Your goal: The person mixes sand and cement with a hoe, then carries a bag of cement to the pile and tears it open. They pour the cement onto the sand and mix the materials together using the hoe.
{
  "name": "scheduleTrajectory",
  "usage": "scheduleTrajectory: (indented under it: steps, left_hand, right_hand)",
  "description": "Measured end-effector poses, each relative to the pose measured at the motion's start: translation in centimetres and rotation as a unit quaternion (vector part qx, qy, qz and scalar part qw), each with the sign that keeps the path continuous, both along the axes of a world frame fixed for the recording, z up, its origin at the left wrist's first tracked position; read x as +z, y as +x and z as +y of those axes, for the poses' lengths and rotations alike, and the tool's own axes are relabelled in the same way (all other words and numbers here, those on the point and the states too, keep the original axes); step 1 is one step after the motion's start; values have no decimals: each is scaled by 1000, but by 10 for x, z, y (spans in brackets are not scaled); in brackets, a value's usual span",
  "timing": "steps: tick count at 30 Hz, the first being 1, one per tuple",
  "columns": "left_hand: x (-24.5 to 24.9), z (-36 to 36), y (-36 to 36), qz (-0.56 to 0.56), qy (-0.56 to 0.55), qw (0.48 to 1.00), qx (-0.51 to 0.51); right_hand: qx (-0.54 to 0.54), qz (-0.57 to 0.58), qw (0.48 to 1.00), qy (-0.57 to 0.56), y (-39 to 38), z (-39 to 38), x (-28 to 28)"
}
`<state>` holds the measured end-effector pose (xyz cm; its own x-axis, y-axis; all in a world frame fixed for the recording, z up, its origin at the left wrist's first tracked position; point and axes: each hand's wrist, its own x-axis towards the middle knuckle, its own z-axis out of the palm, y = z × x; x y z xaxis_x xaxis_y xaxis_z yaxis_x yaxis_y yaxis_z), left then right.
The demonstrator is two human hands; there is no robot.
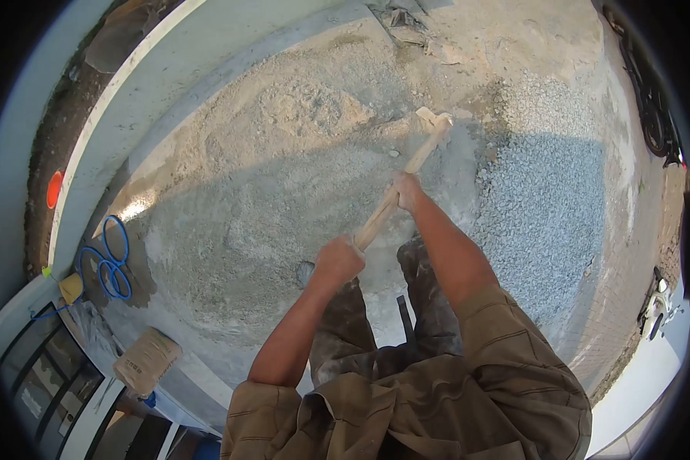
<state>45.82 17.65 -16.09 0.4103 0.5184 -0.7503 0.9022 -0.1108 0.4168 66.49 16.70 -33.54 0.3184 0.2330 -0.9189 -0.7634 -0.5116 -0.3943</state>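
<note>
A long-handled hoe (379, 217) with a pale wooden shaft slants up and away from my body. Around the near end of its shaft my left hand (339, 261) is closed. My right hand (407, 192) grips the shaft further forward. The hoe's head (435, 119) is at the far end, by the edge of the sandy mix; its blade is only partly visible. Grey-brown sand mix (284, 199) spreads over the ground in front and to the left of me, part in shade, part in sun.
Grey gravel (548, 207) lies in a heap on the right. A curved low wall (123, 100) borders the left, near a coiled blue hose (113, 264) and a paper sack (147, 362). Motorcycles (658, 307) stand at the right edge.
</note>
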Motion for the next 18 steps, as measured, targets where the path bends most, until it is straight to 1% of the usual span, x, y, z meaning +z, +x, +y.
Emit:
scheduleTrajectory:
  steps: [2,4,6,8,9,10,11,12,13,14,15,16,17,18]
  left_hand:
    - [28,7,-47,22,15,1000,-12]
    - [50,6,-92,47,33,998,-8]
    - [77,1,-139,77,49,996,-14]
    - [112,-10,-181,109,66,992,-5]
    - [141,-20,-199,125,71,990,4]
    - [170,-31,-213,143,89,985,19]
    - [196,-43,-233,159,104,982,20]
    - [226,-56,-249,192,119,974,19]
    - [253,-73,-267,223,128,966,31]
    - [278,-90,-283,258,126,955,70]
    - [300,-108,-301,269,129,952,74]
    - [317,-125,-314,279,131,948,77]
    - [320,-142,-318,265,131,948,118]
    - [318,-158,-319,252,129,946,158]
  right_hand:
    - [-33,48,998,0,-57,8,30]
    - [-15,91,995,30,-108,5,18]
    - [-68,90,993,-19,-165,14,46]
    - [-83,165,983,14,-220,9,47]
    - [-117,253,958,61,-242,4,60]
    - [-136,298,944,31,-265,4,80]
    - [-146,344,927,29,-302,-3,98]
    - [-130,408,903,33,-337,-14,116]
    - [-120,460,880,3,-369,-26,142]
    - [-87,481,872,1,-394,-38,168]
    - [-67,506,859,-23,-402,-47,199]
    - [-50,503,863,-18,-397,-54,232]
    - [-32,496,868,-14,-386,-60,251]
    - [-32,483,875,-9,-374,-69,247]
